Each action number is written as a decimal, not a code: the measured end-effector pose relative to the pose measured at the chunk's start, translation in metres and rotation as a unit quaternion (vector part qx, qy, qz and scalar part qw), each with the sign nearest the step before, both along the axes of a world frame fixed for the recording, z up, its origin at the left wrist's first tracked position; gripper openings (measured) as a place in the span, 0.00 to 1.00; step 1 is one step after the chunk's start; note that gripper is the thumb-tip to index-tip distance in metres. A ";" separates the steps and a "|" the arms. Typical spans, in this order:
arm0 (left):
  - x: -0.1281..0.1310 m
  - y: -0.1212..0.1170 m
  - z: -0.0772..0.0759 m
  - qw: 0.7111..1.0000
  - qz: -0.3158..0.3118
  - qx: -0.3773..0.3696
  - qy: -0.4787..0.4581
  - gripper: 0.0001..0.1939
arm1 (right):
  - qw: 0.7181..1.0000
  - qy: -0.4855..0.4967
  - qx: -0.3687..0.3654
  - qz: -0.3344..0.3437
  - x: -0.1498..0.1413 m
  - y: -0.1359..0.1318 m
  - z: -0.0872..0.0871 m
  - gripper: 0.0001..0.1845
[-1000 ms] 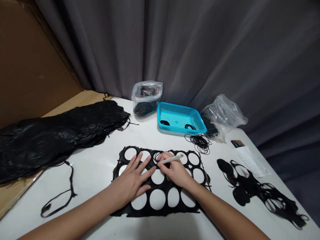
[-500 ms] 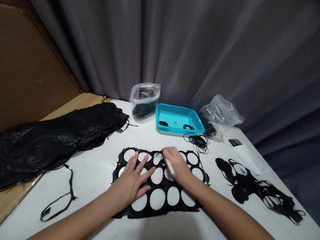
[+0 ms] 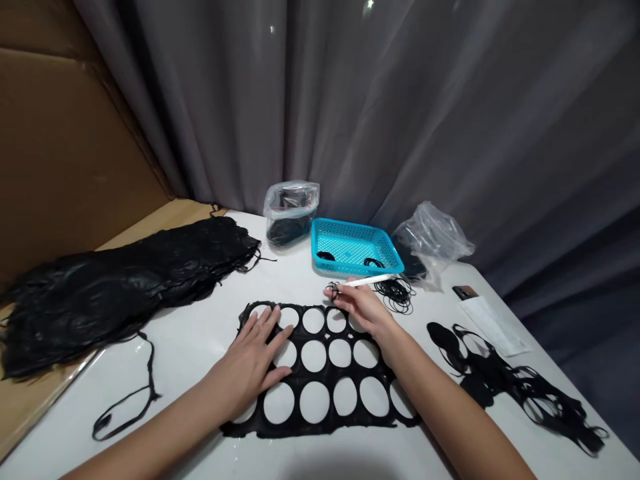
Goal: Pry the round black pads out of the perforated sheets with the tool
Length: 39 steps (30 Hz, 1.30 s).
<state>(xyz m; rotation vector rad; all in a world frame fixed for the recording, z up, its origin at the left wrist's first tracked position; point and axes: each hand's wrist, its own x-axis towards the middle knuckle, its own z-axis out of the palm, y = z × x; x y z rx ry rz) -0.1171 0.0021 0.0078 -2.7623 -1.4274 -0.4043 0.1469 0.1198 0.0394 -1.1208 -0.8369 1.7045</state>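
Observation:
A black rubber sheet (image 3: 320,373) full of round punched holes lies flat on the white table (image 3: 195,347). My left hand (image 3: 253,357) rests open on its left part, fingers spread. My right hand (image 3: 361,305) is closed at the sheet's far edge, pinching a thin white stick-like tool (image 3: 369,281) and a small black ring (image 3: 333,291) lifted off the sheet. A loose pile of thin black rings (image 3: 396,292) lies just beyond that hand.
A blue perforated basket (image 3: 353,248) with a few rings stands behind, flanked by two clear plastic bags (image 3: 290,212) (image 3: 433,235). A stack of black sheets (image 3: 120,280) lies left, offcut scraps (image 3: 505,383) right, a strip (image 3: 131,395) front left, a paper slip (image 3: 490,315) far right.
My right hand has moved from the middle of the sheet to its far edge, lifting a ring with the tool. My left hand stays pressed on the sheet.

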 end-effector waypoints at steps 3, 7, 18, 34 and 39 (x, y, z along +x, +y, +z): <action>-0.012 -0.006 -0.001 1.000 -0.001 0.007 -0.005 0.30 | 0.996 0.074 -0.012 0.052 -0.030 -0.008 0.001 0.18; -0.018 -0.014 -0.002 1.000 -0.009 0.004 -0.003 0.29 | 0.979 -0.029 0.070 0.187 -0.060 -0.030 -0.008 0.13; -0.015 -0.017 -0.011 1.000 0.004 -0.002 -0.023 0.30 | 0.877 -0.285 0.310 0.233 -0.071 -0.046 -0.018 0.08; -0.014 -0.018 -0.014 1.000 0.005 0.005 -0.021 0.31 | 0.740 -0.408 0.484 0.230 -0.074 -0.067 -0.021 0.08; -0.013 -0.019 -0.020 0.999 0.019 0.009 -0.026 0.28 | 0.671 -0.490 0.527 0.179 -0.061 -0.046 -0.020 0.08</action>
